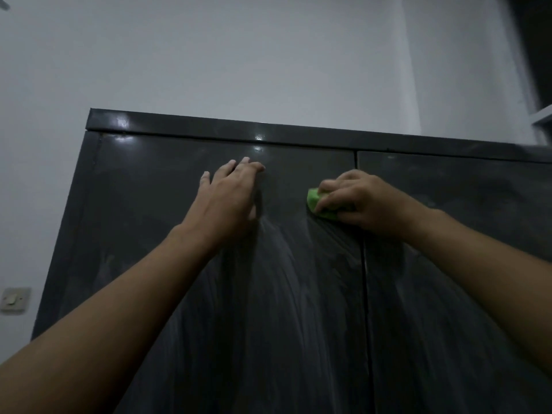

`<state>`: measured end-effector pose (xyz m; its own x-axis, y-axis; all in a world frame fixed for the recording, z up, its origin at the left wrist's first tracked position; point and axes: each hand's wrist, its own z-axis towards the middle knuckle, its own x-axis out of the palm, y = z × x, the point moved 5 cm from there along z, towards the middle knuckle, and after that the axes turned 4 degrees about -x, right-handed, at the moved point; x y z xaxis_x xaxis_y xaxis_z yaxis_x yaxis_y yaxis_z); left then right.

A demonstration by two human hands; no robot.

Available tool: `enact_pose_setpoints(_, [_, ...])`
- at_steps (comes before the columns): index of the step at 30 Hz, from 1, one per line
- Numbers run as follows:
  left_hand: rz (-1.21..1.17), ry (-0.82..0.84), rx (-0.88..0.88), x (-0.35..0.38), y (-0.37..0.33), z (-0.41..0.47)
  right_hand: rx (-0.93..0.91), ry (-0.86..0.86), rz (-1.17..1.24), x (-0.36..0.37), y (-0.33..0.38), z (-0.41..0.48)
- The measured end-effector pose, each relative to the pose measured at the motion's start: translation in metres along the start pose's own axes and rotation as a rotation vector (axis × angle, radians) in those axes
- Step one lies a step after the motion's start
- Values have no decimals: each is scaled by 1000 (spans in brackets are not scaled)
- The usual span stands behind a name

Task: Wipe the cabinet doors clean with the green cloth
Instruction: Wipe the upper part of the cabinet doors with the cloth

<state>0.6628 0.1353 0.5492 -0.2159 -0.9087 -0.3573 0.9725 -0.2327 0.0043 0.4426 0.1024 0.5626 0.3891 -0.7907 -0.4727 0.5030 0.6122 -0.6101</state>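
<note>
The cloth [316, 203] is bunched into a small green wad and pressed against the left door [143, 204], high up and just beside the seam [366, 294] between the two doors. The right hand [355, 201] covers most of it. Its grip is closed on the cloth, with curled fingers on top, and only the wad's left end shows past the fingertips.

The left hand [230, 198] lies flat on the same door, a little to the left and apart from the cloth. Its fingers are straight and point up toward the top rail [268, 131]. It holds nothing and looks to be bracing the panel.

Pale streaks [286, 264] fan down the left door below both hands, which suggests wet or dusty wipe marks. The right door [433, 339] looks dull and smeared too.

Behind the cabinet is a plain wall [239, 55], with a switch [15, 300] low on the left.

The step in hand seems to be wiping the upper part of the left door, with the task well short of done. The next move calls for firm, even pressure and overlapping strokes, so the cloth carries the streaks away and does not spread them. The strip under the rail and the corner by the seam need a pass. The left hand has to shift off any patch not yet wiped, and the right door remains to be done.
</note>
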Motion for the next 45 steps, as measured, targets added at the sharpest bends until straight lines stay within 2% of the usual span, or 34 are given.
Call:
enact_pose_setpoints(4, [-10,-1,-10,-5,14,-3,248,-307,36,-9,-14,35])
enact_pose_setpoints(7, [-67,-39,0,-12,29,-2,356,-326,-34,10,-2,59])
enact_pose_setpoints(10, [-145,-189,-83,-21,37,-4,244,-262,-33,28,32,76])
enact_pose_setpoints(12, [-183,-287,-128,-25,43,-6,112,-210,-18,39,53,77])
enact_pose_setpoints(14, [-182,-308,-153,-28,47,-9,-74,-105,18,44,67,71])
enact_pose_setpoints(16, [-130,-270,-167,-32,51,-12,-198,48,40,40,61,67])
enact_pose_setpoints(18, [-49,-221,-165,-38,53,-18,-177,52,23,32,42,71])
enact_pose_setpoints(21, [60,-156,-187,-43,63,-28,125,-206,41,16,16,79])
enact_pose_setpoints(24, [97,-57,-285,-40,89,-36,410,-276,-114,33,44,81])
enact_pose_setpoints(25, [76,-34,-306,-39,98,-40,403,-284,-173,43,60,82])
enact_pose_setpoints(27, [22,-20,-318,-41,112,-50,236,-246,-146,57,95,86])
enact_pose_setpoints(30, [-7,-37,-361,-50,131,-66,-8,-61,-11,64,117,102])
enact_pose_setpoints(32, [3,-40,-430,-56,144,-76,-19,-27,69,54,109,115])
enact_pose_setpoints(36, [52,16,-529,-62,169,-93,117,-188,146,45,95,145])
enact_pose_setpoints(41, [-229,-36,-556,-53,192,-118,256,-368,86,58,106,198])
enact_pose_setpoints(45, [-457,-101,-646,-44,210,-142,246,-395,67,71,137,241])
